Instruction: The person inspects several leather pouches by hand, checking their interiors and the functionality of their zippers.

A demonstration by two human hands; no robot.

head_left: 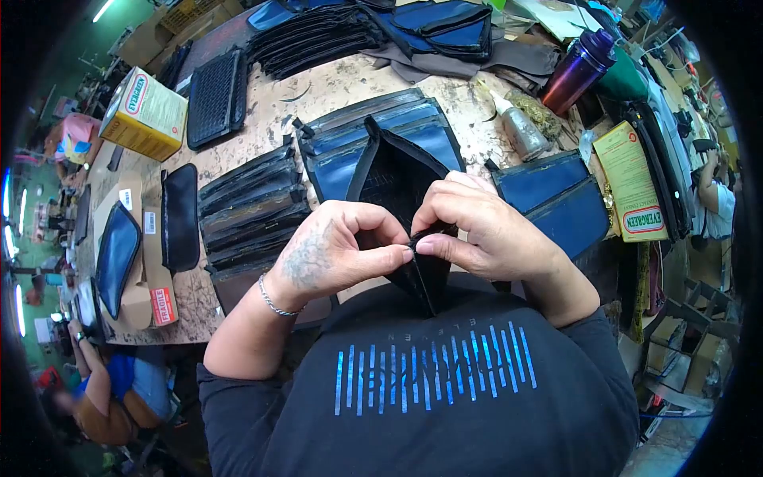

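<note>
A black pouch-like piece [391, 171] stands in front of my chest, its mouth spread into a pointed opening that faces up. My left hand [330, 246], with a bracelet at the wrist, pinches its near edge between thumb and fingers. Right beside it, my right hand [481, 226] pinches the same edge, so both thumb tips almost meet. Whatever detail lies between the fingertips is hidden. Just beyond the pouch lie blue panels with black edging [429, 119]. Near my left forearm is a row of overlapping black pieces [250, 203].
Yellow Evergreen tins stand at left [147, 115] and right [636, 183]. A purple bottle [579, 71] and a glue bottle [524, 131] are at back right. Black pieces are stacked [314, 44] at the back. Cardboard [143, 278] lies left. A seated person [111, 389] is at lower left.
</note>
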